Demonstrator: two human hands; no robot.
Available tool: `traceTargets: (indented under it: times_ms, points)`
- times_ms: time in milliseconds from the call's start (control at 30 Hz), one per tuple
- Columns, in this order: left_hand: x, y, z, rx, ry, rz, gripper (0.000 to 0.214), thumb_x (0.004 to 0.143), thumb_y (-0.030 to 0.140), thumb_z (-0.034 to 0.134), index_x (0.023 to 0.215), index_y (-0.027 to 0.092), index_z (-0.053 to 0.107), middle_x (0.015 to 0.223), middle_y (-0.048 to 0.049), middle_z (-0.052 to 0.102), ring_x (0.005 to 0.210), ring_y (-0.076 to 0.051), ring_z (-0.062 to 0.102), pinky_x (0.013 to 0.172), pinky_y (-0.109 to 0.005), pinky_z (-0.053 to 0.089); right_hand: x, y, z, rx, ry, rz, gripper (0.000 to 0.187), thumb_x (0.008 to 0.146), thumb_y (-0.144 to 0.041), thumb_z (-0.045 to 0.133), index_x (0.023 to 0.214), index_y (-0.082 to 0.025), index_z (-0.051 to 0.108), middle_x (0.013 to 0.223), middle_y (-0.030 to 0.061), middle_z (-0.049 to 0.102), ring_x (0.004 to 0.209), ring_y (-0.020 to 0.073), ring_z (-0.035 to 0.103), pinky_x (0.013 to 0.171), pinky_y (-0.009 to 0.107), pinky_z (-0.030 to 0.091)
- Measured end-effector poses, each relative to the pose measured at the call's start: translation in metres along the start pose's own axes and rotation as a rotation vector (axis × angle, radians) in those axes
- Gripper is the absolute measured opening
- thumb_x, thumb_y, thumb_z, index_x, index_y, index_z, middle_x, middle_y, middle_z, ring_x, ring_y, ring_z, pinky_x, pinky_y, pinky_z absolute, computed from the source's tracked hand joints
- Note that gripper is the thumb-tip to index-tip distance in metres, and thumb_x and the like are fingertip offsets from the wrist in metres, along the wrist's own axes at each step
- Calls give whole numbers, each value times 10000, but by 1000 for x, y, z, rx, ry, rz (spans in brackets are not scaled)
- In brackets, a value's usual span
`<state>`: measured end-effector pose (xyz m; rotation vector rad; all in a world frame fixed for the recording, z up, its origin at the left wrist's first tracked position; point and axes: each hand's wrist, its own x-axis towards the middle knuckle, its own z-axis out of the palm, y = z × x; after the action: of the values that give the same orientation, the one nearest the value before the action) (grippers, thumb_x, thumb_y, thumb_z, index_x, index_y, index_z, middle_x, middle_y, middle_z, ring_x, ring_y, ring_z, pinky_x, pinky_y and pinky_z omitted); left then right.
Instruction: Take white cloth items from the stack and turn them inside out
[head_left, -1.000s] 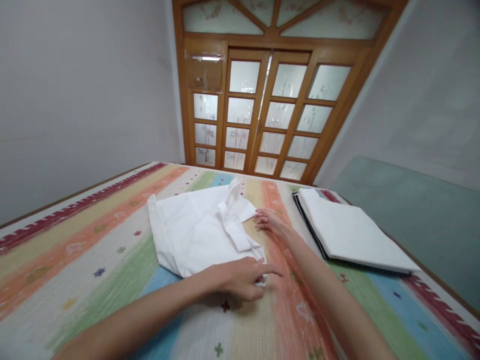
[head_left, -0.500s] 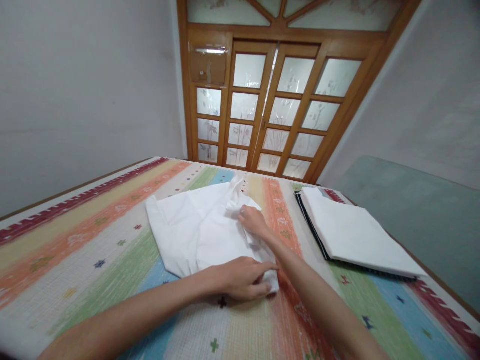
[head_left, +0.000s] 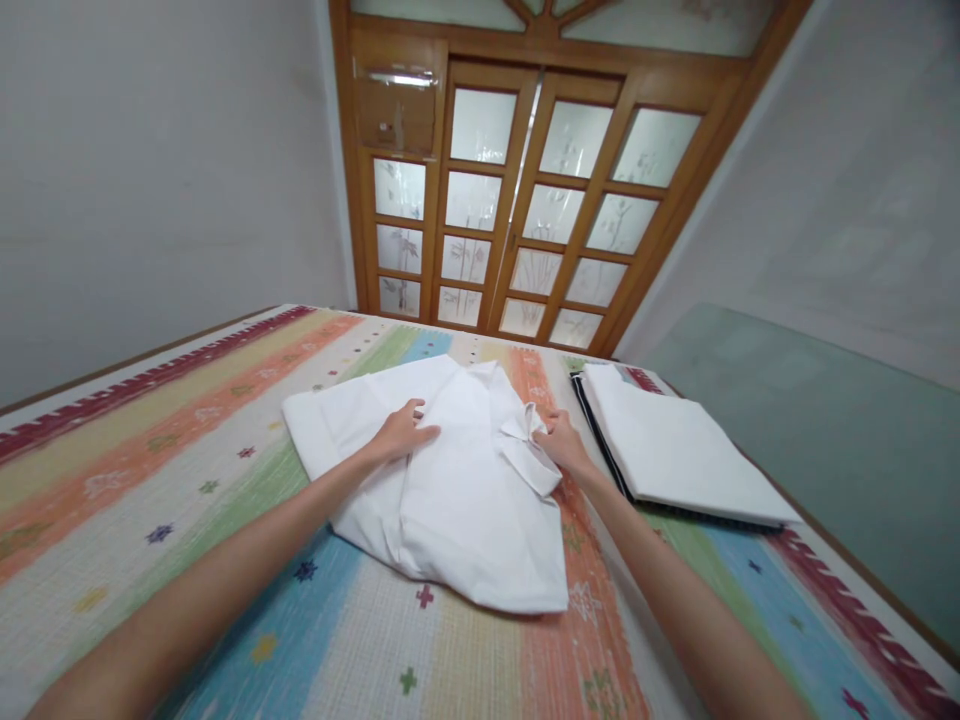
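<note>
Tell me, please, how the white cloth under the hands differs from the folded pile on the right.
The white cloth looks rumpled and irregular; the folded pile, flat and neat. The right hand pinches the cloth; no hand touches the pile. Both lie on the striped cover.

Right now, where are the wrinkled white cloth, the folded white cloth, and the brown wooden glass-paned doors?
Wrinkled white cloth (head_left: 472,500): head view, on its broad middle.
Folded white cloth (head_left: 675,445): head view, on its flat top.
Brown wooden glass-paned doors (head_left: 508,200): head view, on a middle upright.

White cloth (head_left: 480,500) partly hidden by the left hand (head_left: 403,432), forearms (head_left: 247,572) cut off below, wooden doorframe (head_left: 541,35) above.
</note>
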<state>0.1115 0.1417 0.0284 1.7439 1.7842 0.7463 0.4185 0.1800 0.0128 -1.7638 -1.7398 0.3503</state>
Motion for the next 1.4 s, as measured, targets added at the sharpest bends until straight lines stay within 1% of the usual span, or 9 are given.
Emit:
traceTargets:
  times_ms: [133, 233, 433, 700, 833, 967, 1067, 1267, 1400]
  points:
    - [8, 1, 10, -308, 67, -28, 546, 691, 339, 698, 1185, 160, 550, 1051, -109, 680, 955, -237, 655, 793, -320, 506, -5, -3, -8, -98, 107, -280, 345, 721, -141, 572, 1065, -129, 578, 1047, 136, 628, 962, 245, 580, 855, 340, 441]
    - [7, 3, 14, -459, 133, 45, 478, 699, 331, 675, 1134, 162, 570, 942, -69, 681, 878, -211, 655, 750, -314, 511, -7, -12, -9, -85, -141, -494, 257, 761, -132, 568, 1010, -158, 625, 990, 87, 641, 865, 195, 592, 810, 306, 452]
    - [3, 11, 3, -552, 379, 258, 331, 683, 260, 639, 1000, 166, 643, 898, -37, 677, 827, -162, 629, 754, -276, 489, -12, -19, -3, -218, -407, -407, 297, 750, -257, 726, 1012, -134, 658, 953, 97, 663, 865, 208, 624, 755, 282, 446]
    - [-3, -4, -75, -773, 805, 264, 278, 654, 242, 653, 914, 145, 673, 939, -38, 678, 825, -136, 598, 749, -237, 468, -14, -27, -6, -404, -412, -282, 334, 747, -280, 754, 1023, -128, 644, 1033, 144, 688, 947, 245, 642, 738, 270, 432]
    - [-20, -32, -114, -854, 871, 45, 246, 608, 146, 640, 852, 147, 666, 829, 6, 651, 685, -99, 544, 623, -205, 444, -14, -29, -9, -417, -437, -252, 302, 768, -260, 728, 1038, -149, 650, 978, 100, 708, 913, 215, 649, 727, 253, 422]
    - [-46, -55, -131, -929, 695, -192, 236, 519, 125, 588, 743, 150, 658, 788, -7, 647, 644, -111, 547, 523, -189, 434, -9, -29, -13, -473, -366, -249, 206, 813, -242, 670, 1000, -157, 670, 1040, 103, 701, 997, 229, 631, 749, 256, 417]
    - [-74, -58, -133, -706, 333, -253, 325, 489, 188, 619, 802, 154, 701, 830, -28, 672, 666, -144, 585, 536, -213, 476, 2, -28, -21, -548, -207, -179, 175, 860, -219, 592, 1007, -157, 663, 1083, 140, 681, 1029, 254, 621, 747, 276, 415]
    - [-132, -12, -123, -153, -591, -136, 364, 642, 292, 614, 992, 237, 700, 630, 17, 635, 570, -186, 637, 555, -266, 492, 33, -41, -41, -248, 42, -140, 163, 857, -175, 510, 982, -174, 614, 920, 106, 685, 857, 224, 627, 703, 277, 412]
    - [-146, 25, -112, 138, -901, 103, 264, 758, 328, 587, 961, 219, 716, 571, 16, 626, 531, -155, 606, 525, -225, 446, 37, -72, -51, 156, 65, -330, 107, 806, -226, 503, 882, -181, 564, 782, 31, 627, 693, 168, 561, 659, 267, 414]
